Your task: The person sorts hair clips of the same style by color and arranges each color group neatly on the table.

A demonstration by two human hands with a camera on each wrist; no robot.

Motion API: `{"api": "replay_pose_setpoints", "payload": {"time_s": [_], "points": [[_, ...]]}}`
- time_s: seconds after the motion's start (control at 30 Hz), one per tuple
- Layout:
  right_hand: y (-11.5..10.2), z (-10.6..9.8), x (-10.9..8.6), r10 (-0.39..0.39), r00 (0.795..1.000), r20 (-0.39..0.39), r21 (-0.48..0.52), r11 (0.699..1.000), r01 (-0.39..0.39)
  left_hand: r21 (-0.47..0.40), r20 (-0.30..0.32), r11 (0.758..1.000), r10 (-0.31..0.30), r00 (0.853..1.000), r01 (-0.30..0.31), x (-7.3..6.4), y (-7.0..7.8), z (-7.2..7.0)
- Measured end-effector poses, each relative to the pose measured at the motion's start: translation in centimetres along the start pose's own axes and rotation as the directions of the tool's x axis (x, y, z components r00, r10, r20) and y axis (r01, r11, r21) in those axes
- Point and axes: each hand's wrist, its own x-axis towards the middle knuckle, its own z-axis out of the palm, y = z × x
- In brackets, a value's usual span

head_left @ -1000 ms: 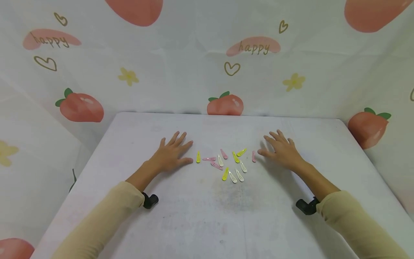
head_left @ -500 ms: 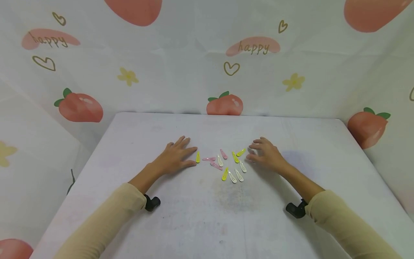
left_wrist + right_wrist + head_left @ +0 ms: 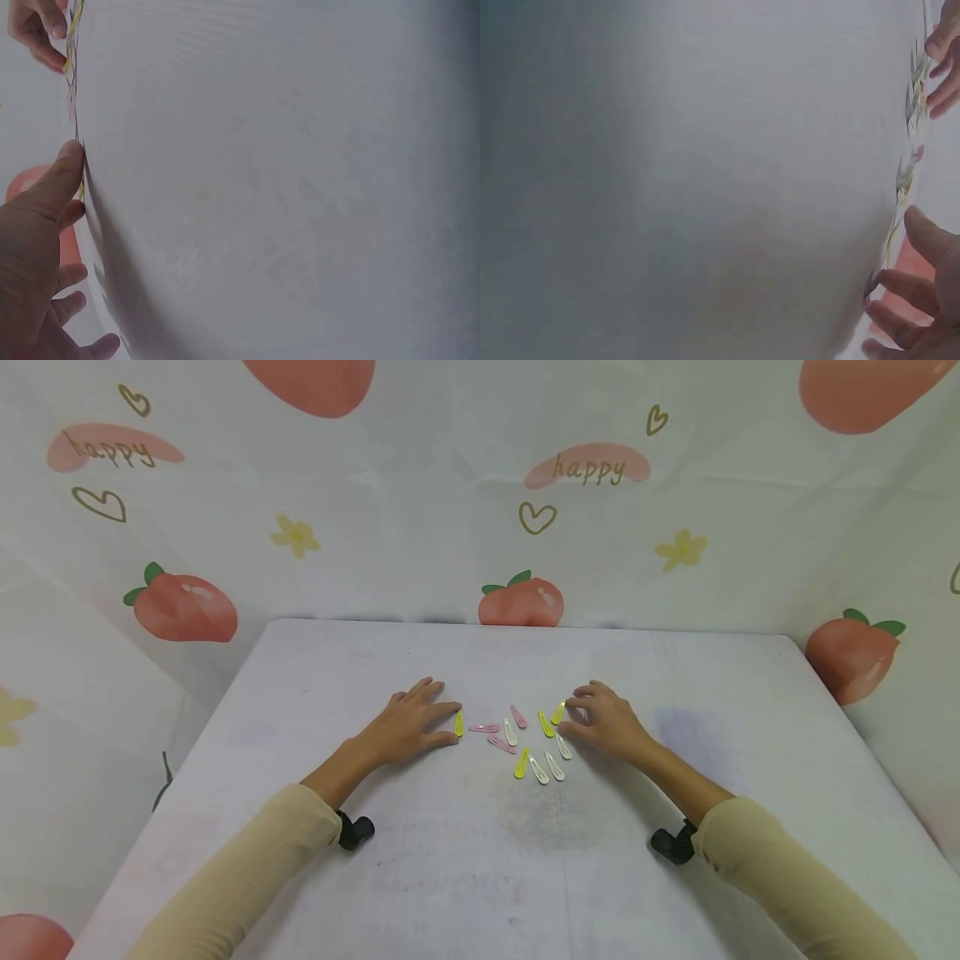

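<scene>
left: left hand palm down at left end of clip group; grip spread, thumb and index apart at the two ends of the leftmost yellow clip; contact hard to confirm
right: right hand at right end of group; grip spread, thumb and index apart, fingers slightly bent; index tip at top of the right yellow clip, thumb near its lower end
beside thumb: upper white clip, just below right thumb tip
next to it: middle yellow clip, tilted, just left of the right one
pink: flat pink clip, lower pink clip, upper pink clip, all left of centre
among pinks: left white clip, nearly vertical
near row: low yellow clip, then two low white clips, slanted, close together
surface: white desk, all clips lying flat on it; grey smudge below them
arms: beige sleeves, black device at left wrist, another at right
behind: pale cloth, peaches, flowers, hearts, "happy" printed
</scene>
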Motion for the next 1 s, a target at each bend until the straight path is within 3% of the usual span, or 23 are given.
{"api": "replay_pose_setpoints", "payload": {"time_s": [0.6,0.83,1.0], "points": [[0.2,0.1,1.0,-0.048,0.999,-0.024,0.029,0.998,0.049,-0.024,-0.016,1.0,-0.004,1.0,0.004,0.4,0.1,0.1],[0.1,0.0,1.0,-0.043,0.999,0.012,-0.002,0.999,0.043,-0.096,-0.026,0.994,-0.049,0.998,0.046,-0.1,-0.2,-0.5],[0.0,-0.2,1.0,-0.051,0.998,0.032,-0.024,0.998,0.052,-0.115,-0.022,0.989,-0.094,0.995,0.091,-1.0,-1.3,-0.9]]}}
